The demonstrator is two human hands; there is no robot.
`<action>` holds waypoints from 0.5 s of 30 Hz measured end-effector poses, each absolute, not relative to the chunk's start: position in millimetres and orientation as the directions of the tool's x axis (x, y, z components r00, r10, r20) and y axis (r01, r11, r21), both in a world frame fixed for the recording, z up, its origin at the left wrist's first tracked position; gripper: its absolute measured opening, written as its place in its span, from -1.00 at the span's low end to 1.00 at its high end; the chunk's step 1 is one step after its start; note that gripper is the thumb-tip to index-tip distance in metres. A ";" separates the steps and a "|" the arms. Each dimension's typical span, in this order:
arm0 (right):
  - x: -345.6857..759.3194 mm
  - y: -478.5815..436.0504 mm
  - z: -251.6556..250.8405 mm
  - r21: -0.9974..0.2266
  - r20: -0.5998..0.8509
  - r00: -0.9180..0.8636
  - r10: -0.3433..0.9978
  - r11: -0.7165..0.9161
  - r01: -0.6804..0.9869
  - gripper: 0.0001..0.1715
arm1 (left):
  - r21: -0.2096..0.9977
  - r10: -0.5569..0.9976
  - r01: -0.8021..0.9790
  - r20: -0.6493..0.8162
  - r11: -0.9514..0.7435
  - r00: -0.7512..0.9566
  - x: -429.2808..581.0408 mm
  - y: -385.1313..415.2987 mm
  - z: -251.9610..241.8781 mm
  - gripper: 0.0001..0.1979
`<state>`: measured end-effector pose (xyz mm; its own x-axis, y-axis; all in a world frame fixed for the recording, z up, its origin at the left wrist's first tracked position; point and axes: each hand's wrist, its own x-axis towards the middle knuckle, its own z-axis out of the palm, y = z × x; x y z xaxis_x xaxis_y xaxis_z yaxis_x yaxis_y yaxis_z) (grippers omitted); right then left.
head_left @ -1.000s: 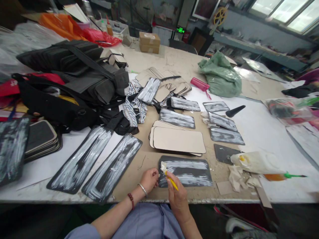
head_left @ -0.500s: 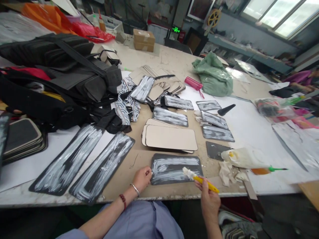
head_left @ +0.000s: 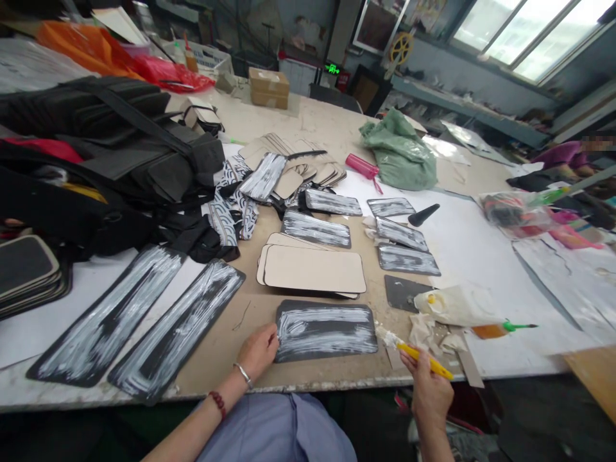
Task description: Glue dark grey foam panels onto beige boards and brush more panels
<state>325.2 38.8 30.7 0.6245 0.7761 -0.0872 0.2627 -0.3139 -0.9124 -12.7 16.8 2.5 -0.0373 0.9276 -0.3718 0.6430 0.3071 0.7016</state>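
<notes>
A dark rounded rectangular panel (head_left: 326,330), streaked with white paste, lies flat near the table's front edge. My left hand (head_left: 261,346) is closed at its left edge, fingertips pinching the corner side. My right hand (head_left: 427,385) grips a yellow-handled brush (head_left: 423,360) whose white-coated bristles point left, just off the panel's right end. Behind this panel sits a small stack of beige panels (head_left: 315,269). Two long streaked dark panels (head_left: 110,314) lie slanted to the left of my left hand.
More streaked panels (head_left: 409,258) lie behind and to the right. A cream plastic bag (head_left: 457,304) and a bottle of amber liquid with a green nozzle (head_left: 491,330) are near my right hand. Black fabric pieces (head_left: 120,154) are heaped at left; a green bag (head_left: 404,151) stands at the back.
My right hand has moved the brush to the right, from over the panel to past its right end. White streaks now reach further right. The camera view has shifted slightly; my left hand stays at the panel.
</notes>
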 end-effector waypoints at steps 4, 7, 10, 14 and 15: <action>316.7 49.7 34.2 -0.965 -0.172 0.577 0.798 -0.255 0.065 -0.46 | 0.592 0.941 0.778 -0.339 0.210 0.004 -12.1 17.8 13.5 -0.84; 312.7 58.3 28.3 -0.959 -0.235 0.532 0.814 -0.284 0.011 -0.44 | 0.566 0.949 0.807 -0.315 0.166 0.026 -12.0 18.6 17.1 -0.84; 329.0 57.7 25.2 -0.935 -0.236 0.564 0.791 -0.342 0.089 -0.40 | 0.576 0.952 0.796 -0.306 0.184 0.002 -10.4 18.6 17.0 -0.85; 349.5 46.3 28.2 -0.945 -0.234 0.546 0.804 -0.320 0.066 -0.43 | 0.687 0.953 0.674 -0.288 0.273 -0.094 -5.6 15.7 10.2 -0.83; 351.1 43.2 27.6 -0.945 -0.262 0.517 0.815 -0.324 0.031 -0.44 | 0.725 0.948 0.617 -0.291 0.305 -0.128 -4.0 14.6 7.4 -0.82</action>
<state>351.1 43.2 27.6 0.5174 0.8145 -0.2623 0.0312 -0.3243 -0.9454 -4.0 14.6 7.4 -0.1278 0.9483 -0.2906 0.6174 0.3054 0.7249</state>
